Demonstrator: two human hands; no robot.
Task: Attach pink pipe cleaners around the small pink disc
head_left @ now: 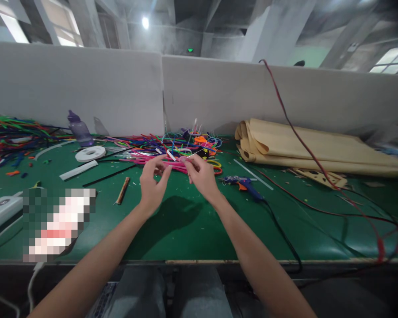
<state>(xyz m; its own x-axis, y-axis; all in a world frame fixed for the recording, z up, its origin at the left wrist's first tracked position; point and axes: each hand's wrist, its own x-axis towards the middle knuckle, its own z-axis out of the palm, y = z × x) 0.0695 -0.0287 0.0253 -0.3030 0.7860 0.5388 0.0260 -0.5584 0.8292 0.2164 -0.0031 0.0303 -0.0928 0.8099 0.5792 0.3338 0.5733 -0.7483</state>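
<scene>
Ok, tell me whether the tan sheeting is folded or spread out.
Folded: the tan sheeting lies in stacked layers, with rounded bends at its left end.

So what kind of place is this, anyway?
It looks like a craft workshop or small factory. A blue glue gun lies on a green worktable, with piles of colourful strips and a folded stack of tan sheet material along the back.

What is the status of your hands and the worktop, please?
Left hand raised, grip unclear. Right hand apparently pinching thin pale strand. Pink strips close behind hands; glue gun lying to the right.
</scene>
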